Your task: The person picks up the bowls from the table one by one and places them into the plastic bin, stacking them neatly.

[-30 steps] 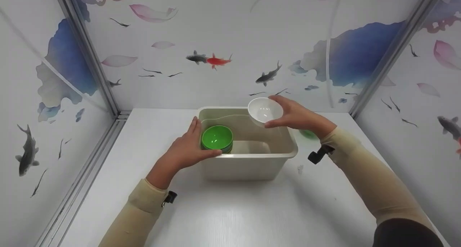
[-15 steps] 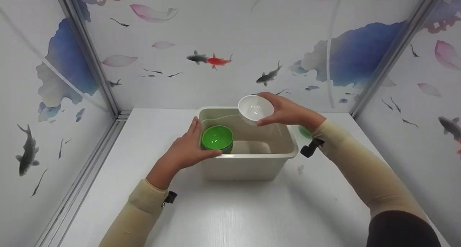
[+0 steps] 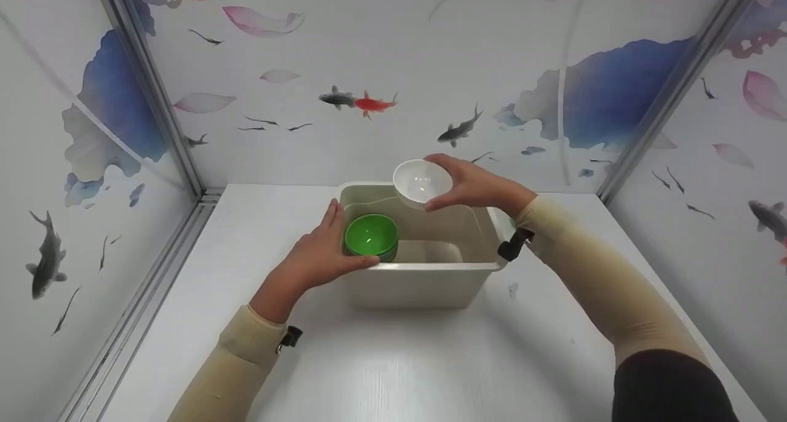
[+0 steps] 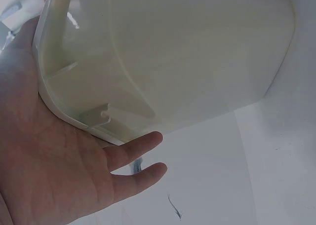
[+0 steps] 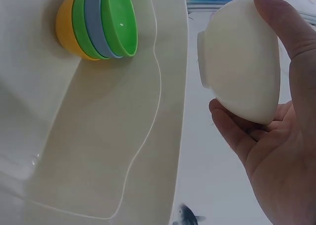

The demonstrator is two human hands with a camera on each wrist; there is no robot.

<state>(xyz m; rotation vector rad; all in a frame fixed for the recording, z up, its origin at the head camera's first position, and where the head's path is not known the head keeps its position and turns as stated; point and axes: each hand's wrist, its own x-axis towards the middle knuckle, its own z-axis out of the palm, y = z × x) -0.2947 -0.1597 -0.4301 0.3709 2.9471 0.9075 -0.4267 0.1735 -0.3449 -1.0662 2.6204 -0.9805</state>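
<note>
In the head view, my right hand (image 3: 476, 182) grips a small white bowl (image 3: 413, 179) at its right side, thumb and fingers on opposite edges of the rim. It holds the bowl above the back part of a cream plastic bin (image 3: 406, 286). The right wrist view shows the white bowl (image 5: 242, 62) from the side, its foot ring toward the bin. My left hand (image 3: 316, 250) rests against the bin's left rim, fingers straight and thumb along the front rim. In the left wrist view, two straight fingers (image 4: 140, 180) extend past the rim.
Inside the bin, at its left end, stands a stack of several nested bowls (image 5: 121, 22), green on top with blue, green and orange beneath. A green thing (image 3: 506, 223) on the white table is mostly hidden behind the right wrist. Patterned panels enclose the table.
My right hand has moved left and slightly up with the white bowl, now farther over the bin toward the stack's side. The left hand and the bin stay put.
</note>
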